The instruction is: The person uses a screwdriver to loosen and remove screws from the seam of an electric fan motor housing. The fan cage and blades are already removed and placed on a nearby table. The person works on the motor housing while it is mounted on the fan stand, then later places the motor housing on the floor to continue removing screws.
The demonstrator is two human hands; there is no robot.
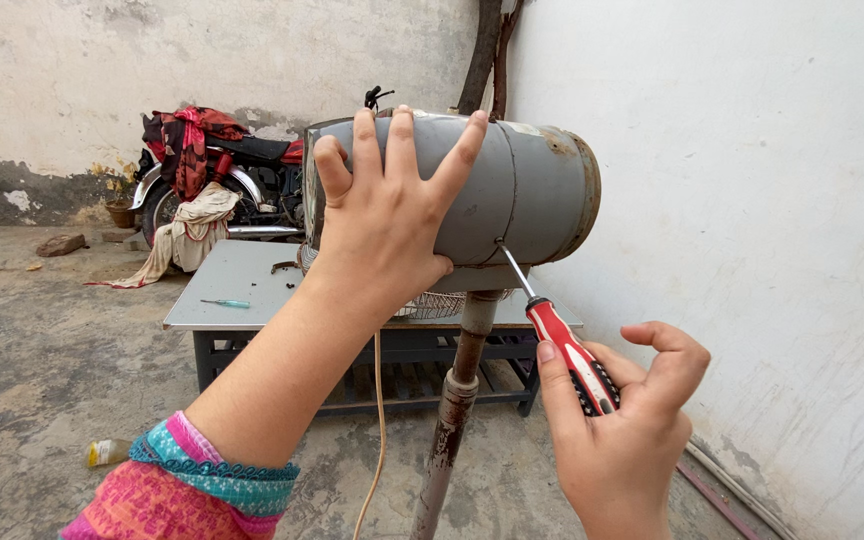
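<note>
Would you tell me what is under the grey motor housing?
Under the grey motor housing a rusty pole holds it up; a wire fan guard shows partly, the rest hidden behind the left hand.

Our left hand (382,215) hides part of the grey motor housing (512,190); behind the housing, the wire guard (432,305) and motorcycle (242,165) are mostly hidden from us.

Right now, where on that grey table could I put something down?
The grey table is bare between the small teal screwdriver and its far edge. The right side is crowded: the wire fan guard lies there, behind the left hand and fan motor housing.
</note>
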